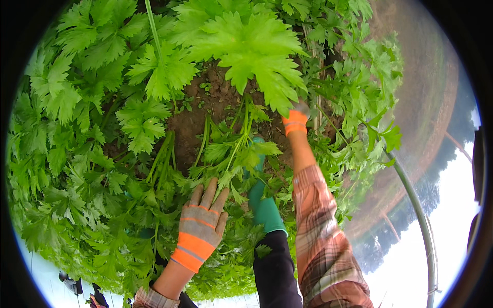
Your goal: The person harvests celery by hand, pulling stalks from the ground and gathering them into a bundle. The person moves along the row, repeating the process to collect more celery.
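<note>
My left hand, in a grey and orange work glove, rests against the leaves of a leaning celery plant. Its fingers are extended and slightly apart. My right hand reaches down beside a patch of bare soil, in the same kind of glove. A large celery leaf close to the camera covers its fingertips, so whatever they touch is hidden. Between my arms, a teal rubber boot stands among the foliage.
Dense celery plants surround the soil patch. At the right rise a curved metal pipe and a dirt strip. Small weeds grow in the soil. Parts of other people appear at the lower left.
</note>
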{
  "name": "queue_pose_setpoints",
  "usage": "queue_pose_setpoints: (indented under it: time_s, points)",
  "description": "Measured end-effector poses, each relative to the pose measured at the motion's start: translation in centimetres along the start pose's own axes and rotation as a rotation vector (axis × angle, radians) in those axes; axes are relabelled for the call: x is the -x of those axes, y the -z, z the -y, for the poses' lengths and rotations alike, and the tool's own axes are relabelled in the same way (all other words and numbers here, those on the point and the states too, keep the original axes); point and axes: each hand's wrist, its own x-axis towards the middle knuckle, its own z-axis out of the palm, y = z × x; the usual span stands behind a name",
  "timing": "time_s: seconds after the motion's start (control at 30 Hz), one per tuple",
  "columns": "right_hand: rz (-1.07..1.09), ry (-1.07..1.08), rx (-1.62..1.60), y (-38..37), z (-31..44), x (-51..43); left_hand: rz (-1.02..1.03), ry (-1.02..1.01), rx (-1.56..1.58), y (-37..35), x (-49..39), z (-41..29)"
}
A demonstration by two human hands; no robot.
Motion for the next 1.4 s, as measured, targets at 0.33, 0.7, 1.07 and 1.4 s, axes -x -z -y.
queue_pose_setpoints:
  time_s: [0.33, 0.7, 1.07, 1.4]
  points:
    - [0.418, -0.124, 0.610, 2.5, 1.5, -4.5, 0.020, -0.003, 0.045, -0.2, 0.3, 0.2]
    - [0.513, 0.411, 0.523, 0.2, 2.0, -4.6, 0.050, -0.039, -0.004, 0.0, -0.1, -0.2]
    - [0.108, 0.031, 0.493, 7.1, 7.7, -1.0, 0.001, -0.072, 0.061, -0.7, -0.4, 0.0]
    - [-0.076, -0.131, 0.091, 2.9, 7.4, -8.5, 0.029, -0.060, 0.088, 0.3, -0.4, -0.1]
